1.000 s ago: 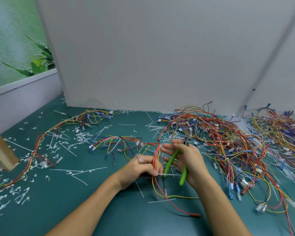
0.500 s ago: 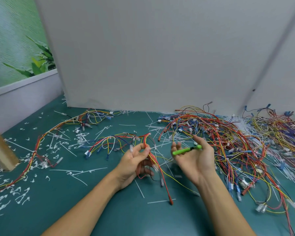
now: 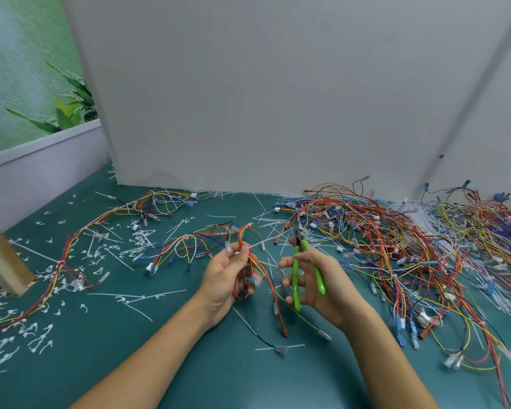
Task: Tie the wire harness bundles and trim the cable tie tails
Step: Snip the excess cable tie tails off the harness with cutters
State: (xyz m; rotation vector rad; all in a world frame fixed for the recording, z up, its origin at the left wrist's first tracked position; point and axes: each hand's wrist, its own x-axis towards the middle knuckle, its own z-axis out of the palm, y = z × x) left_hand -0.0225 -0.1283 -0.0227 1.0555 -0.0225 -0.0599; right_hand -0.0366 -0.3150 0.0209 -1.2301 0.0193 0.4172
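The left hand (image 3: 226, 276) and right hand (image 3: 337, 290) are bare, with both forearms bare along their visible length.

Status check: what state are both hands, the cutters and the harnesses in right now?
left hand: pinches a wire bundle at the fingertips
right hand: holds the green cutters
green cutters: handles spread apart
harness pile: tangled, lying at right
cut tie tails: scattered on the table
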